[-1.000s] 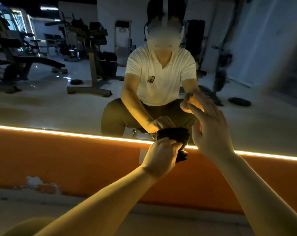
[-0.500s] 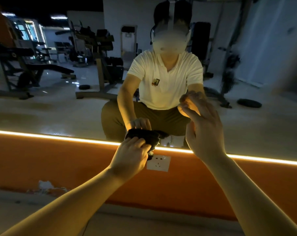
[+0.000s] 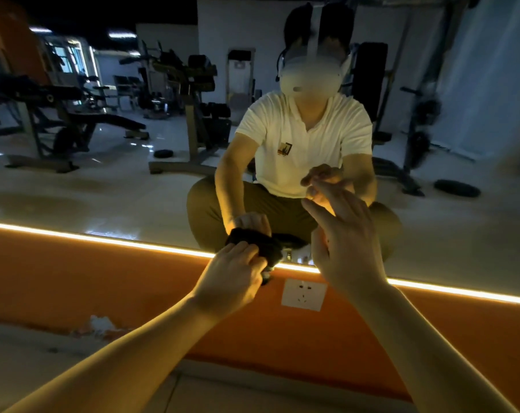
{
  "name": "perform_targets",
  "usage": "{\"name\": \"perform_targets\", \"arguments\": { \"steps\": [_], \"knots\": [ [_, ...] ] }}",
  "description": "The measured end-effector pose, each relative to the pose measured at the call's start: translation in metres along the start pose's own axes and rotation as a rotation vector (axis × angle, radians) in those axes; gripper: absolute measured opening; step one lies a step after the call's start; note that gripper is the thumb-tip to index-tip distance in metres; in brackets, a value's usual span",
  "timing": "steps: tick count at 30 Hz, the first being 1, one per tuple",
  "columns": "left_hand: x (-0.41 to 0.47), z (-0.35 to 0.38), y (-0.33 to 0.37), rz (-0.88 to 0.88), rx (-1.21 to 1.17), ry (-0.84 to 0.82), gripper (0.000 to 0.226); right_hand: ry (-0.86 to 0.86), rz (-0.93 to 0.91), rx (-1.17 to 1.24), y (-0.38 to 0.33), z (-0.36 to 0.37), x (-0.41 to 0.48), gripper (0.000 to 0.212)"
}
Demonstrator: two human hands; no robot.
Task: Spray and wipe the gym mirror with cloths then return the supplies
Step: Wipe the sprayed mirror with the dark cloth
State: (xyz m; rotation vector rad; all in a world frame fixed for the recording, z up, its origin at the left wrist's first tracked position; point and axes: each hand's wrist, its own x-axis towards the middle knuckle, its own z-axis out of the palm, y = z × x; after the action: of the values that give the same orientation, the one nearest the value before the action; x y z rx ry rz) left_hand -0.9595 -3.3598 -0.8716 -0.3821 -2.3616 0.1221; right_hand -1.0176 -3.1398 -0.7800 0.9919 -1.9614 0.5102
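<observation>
**A:** Where's the cloth?

**B:** The dark cloth (image 3: pixel 269 252) is bunched against the bottom edge of the mirror (image 3: pixel 103 189), just above the light strip (image 3: pixel 103 238). The left hand (image 3: pixel 232 278) has its fingers curled tight around it.

**A:** Has it shifted?

**B:** Yes. A second ago it sat to the right of the wall socket (image 3: pixel 303 295); now it's up and to the left of it. So the stroke is running leftward along the lowest band of glass.

**A:** And the other hand?

**B:** The right hand (image 3: pixel 345 248) grasps nothing — fingers straight and spread, tips seeming to meet their own reflection, as they did before. I'd say it's steadying the person.

**A:** What does that mean for the job?

**B:** Wiping is under way, and that low stretch by the socket looks covered. More of the edge lies to the left, above the orange wall band (image 3: pixel 74 278). No spray bottle is in view, so I can't judge the spraying — and putting the supplies back is yet to come.
</observation>
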Motion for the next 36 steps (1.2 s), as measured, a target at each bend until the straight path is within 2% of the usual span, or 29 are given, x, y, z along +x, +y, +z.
{"name": "perform_targets", "arguments": {
  "steps": [5, 13, 16, 20, 25, 30, 33, 36],
  "knots": [
    [-0.04, -0.031, -0.06, -0.268, 0.016, 0.011, 0.015, -0.001, -0.021, 0.015, -0.025, 0.027, 0.008, 0.045],
    [-0.094, -0.055, -0.142, -0.754, 0.063, -0.001, 0.015, -0.106, -0.027, -0.071, -0.052, 0.056, 0.009, 0.051],
    [-0.108, -0.063, -0.164, -0.845, 0.067, 0.028, 0.012, -0.124, -0.047, -0.09, -0.051, 0.053, 0.009, 0.053],
    [-0.106, -0.065, -0.161, -0.806, 0.014, 0.054, 0.015, -0.161, -0.079, -0.079, -0.041, 0.044, 0.003, 0.047],
    [-0.073, -0.067, -0.127, -0.537, -0.138, 0.101, 0.024, -0.163, -0.055, -0.129, -0.021, 0.012, -0.01, 0.045],
    [-0.022, -0.057, -0.058, -0.317, -0.256, 0.126, 0.041, -0.136, 0.086, -0.133, 0.014, -0.026, -0.016, 0.051],
    [0.0, -0.04, -0.02, -0.231, -0.222, 0.126, 0.051, -0.051, 0.165, -0.151, 0.045, -0.045, -0.038, 0.046],
    [0.017, -0.026, 0.003, -0.153, -0.106, 0.131, 0.062, -0.056, 0.221, -0.178, 0.08, -0.064, -0.059, 0.05]
  ]
}}
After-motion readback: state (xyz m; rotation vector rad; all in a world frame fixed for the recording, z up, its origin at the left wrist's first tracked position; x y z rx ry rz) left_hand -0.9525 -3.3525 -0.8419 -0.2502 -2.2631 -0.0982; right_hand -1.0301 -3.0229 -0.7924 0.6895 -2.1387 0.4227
